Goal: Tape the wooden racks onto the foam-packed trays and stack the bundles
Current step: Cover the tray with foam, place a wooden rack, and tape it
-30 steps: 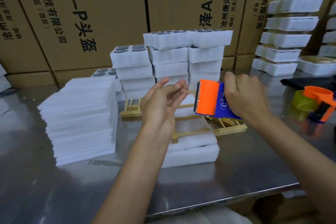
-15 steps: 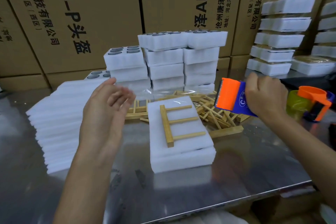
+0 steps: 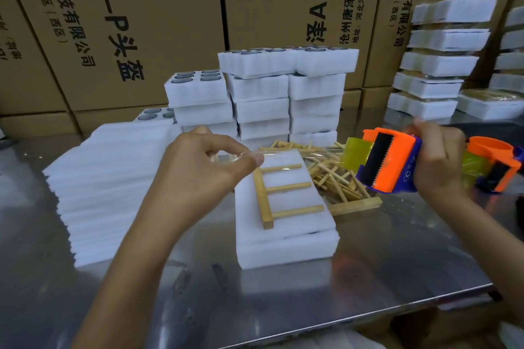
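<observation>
Our left hand, open and empty a moment ago, is now pinching the clear tape end, while our right hand is gripping the tape dispenser. We are stretching tape over the wooden rack lying on the foam tray near the bench's front edge; sticking it down comes next.
</observation>
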A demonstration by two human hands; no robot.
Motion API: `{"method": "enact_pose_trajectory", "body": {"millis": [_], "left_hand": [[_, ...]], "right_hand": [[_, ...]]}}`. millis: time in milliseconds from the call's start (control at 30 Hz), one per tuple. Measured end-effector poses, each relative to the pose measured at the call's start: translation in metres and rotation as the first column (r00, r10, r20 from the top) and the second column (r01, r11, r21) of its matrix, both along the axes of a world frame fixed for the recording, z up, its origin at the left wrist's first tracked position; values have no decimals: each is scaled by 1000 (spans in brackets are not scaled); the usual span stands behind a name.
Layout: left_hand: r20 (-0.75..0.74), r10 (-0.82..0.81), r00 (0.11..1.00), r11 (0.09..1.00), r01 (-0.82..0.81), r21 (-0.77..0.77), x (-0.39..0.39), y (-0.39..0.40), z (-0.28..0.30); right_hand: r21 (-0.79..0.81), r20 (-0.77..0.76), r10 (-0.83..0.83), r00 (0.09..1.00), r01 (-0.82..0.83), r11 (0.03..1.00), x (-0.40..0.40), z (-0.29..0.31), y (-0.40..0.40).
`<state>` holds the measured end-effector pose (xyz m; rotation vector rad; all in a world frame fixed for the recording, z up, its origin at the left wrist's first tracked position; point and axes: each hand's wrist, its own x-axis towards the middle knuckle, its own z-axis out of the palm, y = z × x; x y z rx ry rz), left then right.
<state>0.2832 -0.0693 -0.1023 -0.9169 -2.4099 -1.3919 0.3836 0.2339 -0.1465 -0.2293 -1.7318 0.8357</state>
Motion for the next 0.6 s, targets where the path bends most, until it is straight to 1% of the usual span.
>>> {"method": "enact_pose_trajectory", "body": {"millis": [67, 133, 167, 267, 300, 333, 433, 467, 533, 600], "left_hand": [[70, -90, 993, 994, 85, 68, -6, -6, 6], [55, -102, 993, 991, 97, 92, -13, -12, 8], [27, -96, 995, 994, 95, 63, -15, -15, 8], [-36, -83, 996, 985, 77, -154, -14, -16, 8], [-45, -65, 997, 978, 55, -199, -14, -15, 7], [-59, -45, 997, 977, 31, -209, -15, -13, 5], [-133, 15, 991, 988, -35, -152, -17, -9, 1], [-161, 30, 986, 991, -50, -126, -19, -8, 1], [-203, 58, 978, 994, -76, -80, -26, -6, 0], [-257, 102, 961, 985, -133, -105, -34, -3, -1]], "right_hand": [[-9, 19, 53, 998, -53, 999, 0, 0, 0], [-32, 42, 89, 995, -88, 996, 1, -1, -1], [-38, 62, 92, 994, -90, 995, 1, -2, -1], [-51, 123, 83, 989, -77, 996, -1, 0, -2], [-33, 146, 68, 987, -64, 997, -2, 2, -1], [-1, 177, 48, 983, -49, 999, -2, 5, -1], [121, 333, -7, 943, -36, 992, -3, 14, 0], [187, 404, -50, 914, -28, 982, -4, 18, 0], [382, 536, -207, 819, -16, 924, -8, 24, 3], [534, 599, -338, 726, -46, 845, -13, 30, 5]]}}
